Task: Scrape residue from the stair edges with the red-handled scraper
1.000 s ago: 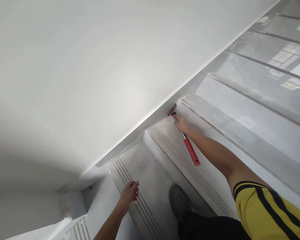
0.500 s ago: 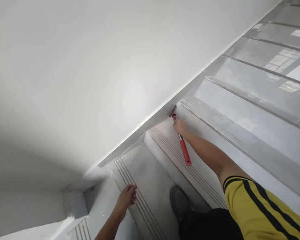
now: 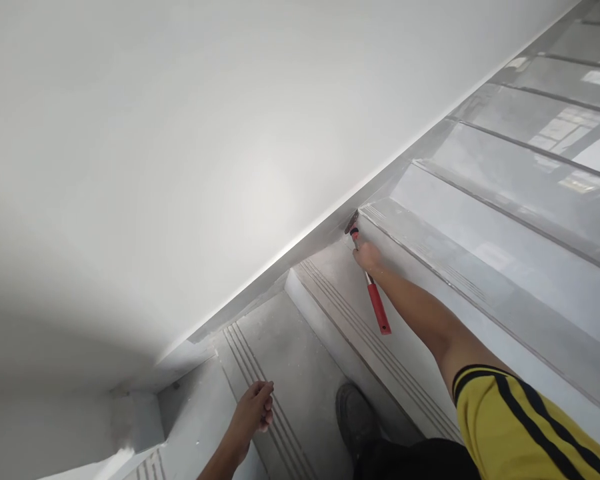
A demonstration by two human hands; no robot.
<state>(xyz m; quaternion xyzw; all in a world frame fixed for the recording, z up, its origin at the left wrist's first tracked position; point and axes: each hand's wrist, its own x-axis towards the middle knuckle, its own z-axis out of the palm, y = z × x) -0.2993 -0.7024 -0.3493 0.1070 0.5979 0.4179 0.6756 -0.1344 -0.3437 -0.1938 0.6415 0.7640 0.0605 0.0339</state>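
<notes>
Scraper (image 3: 369, 283) shifted right, wall (image 3: 180, 167) alongside

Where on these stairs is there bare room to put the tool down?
The grey step tread is bare between the left hand and the black shoe. The glossy upper steps are bare too. It is crowded in the wall corner, where the right hand holds the red-handled scraper.

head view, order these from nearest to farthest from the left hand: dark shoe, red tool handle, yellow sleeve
From the left hand:
1. dark shoe, just to its right on the same step
2. red tool handle, up-right, one step higher
3. yellow sleeve, far right
</notes>
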